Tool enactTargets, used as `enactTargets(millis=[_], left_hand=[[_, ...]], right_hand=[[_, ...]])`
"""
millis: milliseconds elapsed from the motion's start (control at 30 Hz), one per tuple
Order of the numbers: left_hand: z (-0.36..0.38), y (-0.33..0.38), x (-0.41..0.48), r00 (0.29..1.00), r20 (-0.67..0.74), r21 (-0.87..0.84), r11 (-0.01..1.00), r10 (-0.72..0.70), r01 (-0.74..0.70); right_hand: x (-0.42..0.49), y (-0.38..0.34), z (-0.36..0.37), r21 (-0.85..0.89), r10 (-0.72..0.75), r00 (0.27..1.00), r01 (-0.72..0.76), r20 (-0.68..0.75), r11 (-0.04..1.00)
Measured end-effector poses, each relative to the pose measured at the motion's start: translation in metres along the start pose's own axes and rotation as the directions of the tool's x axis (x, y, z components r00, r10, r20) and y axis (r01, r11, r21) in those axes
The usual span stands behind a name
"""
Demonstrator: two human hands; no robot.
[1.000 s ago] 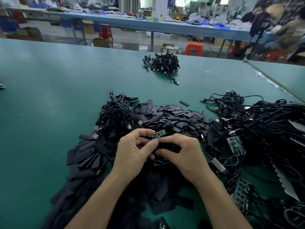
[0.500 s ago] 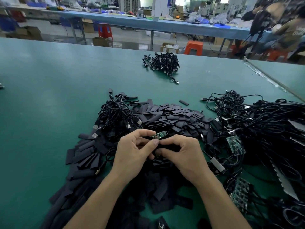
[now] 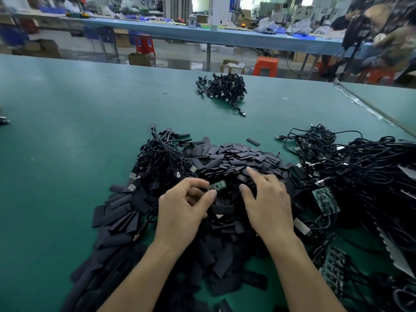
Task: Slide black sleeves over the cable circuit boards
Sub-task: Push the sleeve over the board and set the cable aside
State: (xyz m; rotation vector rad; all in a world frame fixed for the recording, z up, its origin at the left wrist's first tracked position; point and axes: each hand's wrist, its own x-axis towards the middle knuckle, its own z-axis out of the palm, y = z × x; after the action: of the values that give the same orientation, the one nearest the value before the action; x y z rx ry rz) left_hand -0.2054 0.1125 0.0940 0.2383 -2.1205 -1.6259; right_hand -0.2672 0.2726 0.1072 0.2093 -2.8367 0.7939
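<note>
My left hand pinches a bare green board at 12 o'clock from it. My right hand is open over the sleeves. At 3 o'clock, many cables wait, so I think lots is left.

Left hand pinched closed, thumb to forefinger; right hand open, fingers spread, palm down
</note>
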Motion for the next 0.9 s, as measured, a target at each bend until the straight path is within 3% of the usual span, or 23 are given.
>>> enactTargets(millis=[233, 300, 367, 467, 600, 733, 900], left_hand=[[0.002, -0.001, 0.002, 0.999, -0.037, 0.031, 1.000, 0.004, -0.003], [0.002, -0.002, 0.002, 0.999, -0.049, 0.045, 0.999, -0.008, 0.010], [0.002, -0.002, 0.002, 0.997, -0.079, 0.090, 0.996, 0.000, 0.007], [0.002, 0.001, 0.001, 0.991, -0.115, 0.178, 0.983, 0.071, -0.050], [0.001, 0.001, 0.001, 0.991, -0.100, 0.105, 0.992, 0.087, -0.076], [0.002, 0.003, -0.001, 1.000, -0.002, -0.127, 0.992, 0.023, -0.023], [0.000, 0.007, -0.003, 0.997, 0.050, -0.191, 0.980, 0.060, -0.050]], right_hand=[[0.003, -0.002, 0.001, -0.014, -0.060, 0.985, 0.058, -0.164, 0.998], [0.001, -0.001, 0.002, 0.064, -0.098, 0.967, 0.116, -0.235, 0.991], [-0.002, 0.001, 0.002, 0.268, -0.118, 0.958, 0.189, -0.262, 0.945], [-0.007, 0.001, -0.003, 0.602, -0.166, 0.979, 0.206, -0.123, 0.771], [-0.010, 0.000, -0.008, 0.774, -0.172, 0.982, 0.165, -0.074, 0.612], [-0.013, -0.002, -0.008, 0.774, -0.245, 0.969, 0.179, -0.033, 0.608], [-0.014, -0.004, -0.006, 0.777, -0.265, 0.963, 0.136, 0.042, 0.615]])
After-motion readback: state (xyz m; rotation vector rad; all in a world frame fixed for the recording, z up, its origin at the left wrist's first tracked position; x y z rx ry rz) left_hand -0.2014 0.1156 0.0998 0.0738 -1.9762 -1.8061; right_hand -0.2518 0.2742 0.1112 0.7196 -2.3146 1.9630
